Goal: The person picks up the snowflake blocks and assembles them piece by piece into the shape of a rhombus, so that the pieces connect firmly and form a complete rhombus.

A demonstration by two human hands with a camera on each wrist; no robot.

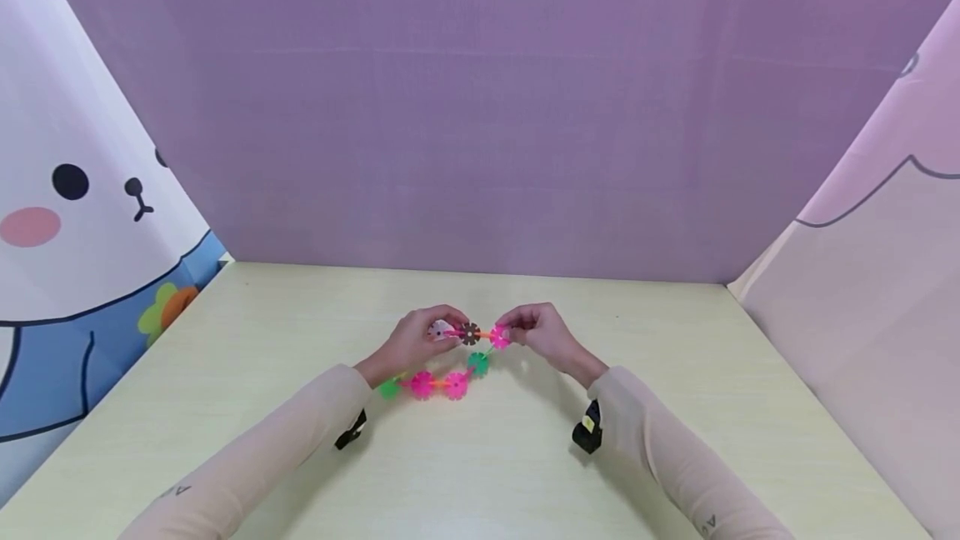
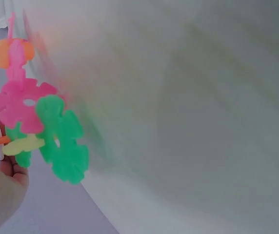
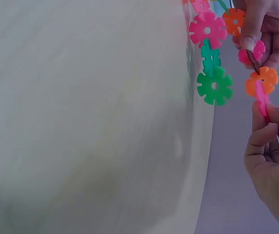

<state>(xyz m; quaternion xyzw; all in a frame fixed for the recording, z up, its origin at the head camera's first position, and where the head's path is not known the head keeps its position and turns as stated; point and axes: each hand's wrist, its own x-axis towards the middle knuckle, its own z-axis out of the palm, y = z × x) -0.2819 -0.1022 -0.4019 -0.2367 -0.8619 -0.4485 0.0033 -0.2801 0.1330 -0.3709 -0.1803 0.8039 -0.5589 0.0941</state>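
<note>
Between the two hands runs a chain of flower-shaped interlocking plastic discs in pink, orange, green, white and brown. My left hand (image 1: 420,338) pinches the chain at a brown disc (image 1: 470,333). A white disc (image 1: 438,330) sits beside its palm. My right hand (image 1: 547,336) grips a pink disc (image 1: 498,337) between thumb and fingers. An orange disc (image 3: 262,82) joins the pink and brown ones. Nearer the body, the other stretch of chain shows a green disc (image 1: 478,363) and pink discs (image 1: 455,385), with a light-green disc (image 1: 389,388) partly behind the left wrist.
A pale wood-grain table (image 1: 480,473) lies under both arms. Behind it rises a purple panel (image 1: 480,107), and printed cloth walls (image 1: 82,148) stand at the left and right. A black strap (image 1: 588,427) hangs below the right wrist.
</note>
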